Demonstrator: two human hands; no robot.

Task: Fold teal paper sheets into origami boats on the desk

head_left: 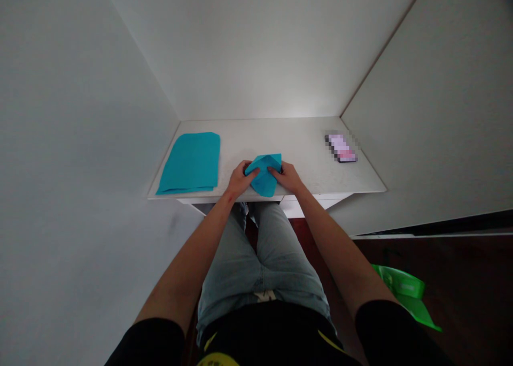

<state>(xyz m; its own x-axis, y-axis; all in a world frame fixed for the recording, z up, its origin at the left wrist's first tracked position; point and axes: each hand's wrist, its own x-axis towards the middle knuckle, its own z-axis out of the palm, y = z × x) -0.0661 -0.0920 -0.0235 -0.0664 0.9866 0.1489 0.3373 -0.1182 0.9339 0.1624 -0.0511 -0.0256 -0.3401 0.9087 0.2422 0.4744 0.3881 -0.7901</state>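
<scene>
Left hand (239, 179) and right hand (289, 178), fingers closed on opposite sides of the blue paper (265, 182), at the front edge of the desk (276, 135). Yellow print (218, 360) on the shirt (276, 331), illegible; phone (340, 148) pixelated.

Blue sheet (264, 182) in both hands at front edge of white tabletop (298, 141)

Head view. Left hand (239, 179) grips the sheet's left side, thumb on top; right hand (289, 178) grips the right side, thumb likewise on top. Sheet creased, partly folded, a point directed toward the wearer. Hands apart, sheet between them.

Left end of tabletop: flat blue stack (190, 160), near edge showing more than one layer. Right end: phone (340, 148), lying flat, detail obscured by coarse squares. Pale walls (256, 51) enclose left, back and right.

Below: light-blue jeans (276, 243), black shirt (272, 328). Lower right: green plastic object (404, 285) on dark floor (468, 280), partly hidden by right arm.
</scene>
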